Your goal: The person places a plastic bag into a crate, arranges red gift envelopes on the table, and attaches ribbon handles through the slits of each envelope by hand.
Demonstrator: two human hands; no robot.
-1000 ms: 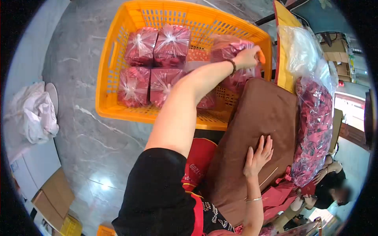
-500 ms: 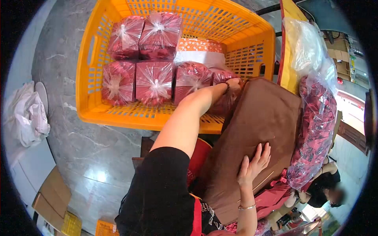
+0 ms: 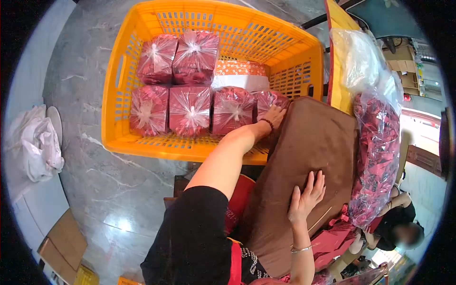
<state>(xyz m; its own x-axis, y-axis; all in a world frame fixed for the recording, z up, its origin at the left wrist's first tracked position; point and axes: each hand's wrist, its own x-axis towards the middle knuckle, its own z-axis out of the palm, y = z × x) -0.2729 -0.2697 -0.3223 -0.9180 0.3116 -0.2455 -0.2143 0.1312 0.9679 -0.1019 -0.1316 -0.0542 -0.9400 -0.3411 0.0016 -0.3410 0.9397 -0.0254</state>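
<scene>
I count six red bundles (image 3: pixel 192 113) knotted in clear plastic, all inside one large orange crate (image 3: pixel 156 149) that stands between eleven and twelve o'clock as the person faces it: two in the far row, four in the near row. One orange-and-white package (image 3: pixel 241 76) sits beside the far pair, toward one o'clock. The left hand (image 3: pixel 272 115), at one to two o'clock, lies palm down over the last bundle of the near row, touching it; whether its fingers clamp, I can't tell. Well apart, the right hand (image 3: pixel 306 197) rests at four o'clock on one brown covered surface (image 3: pixel 316 142), fingers extended and slightly spread, holding nothing. Near it lies one thin stick (image 3: pixel 320 219). One long clear bag (image 3: pixel 377 156) of red pieces lies at three o'clock.
</scene>
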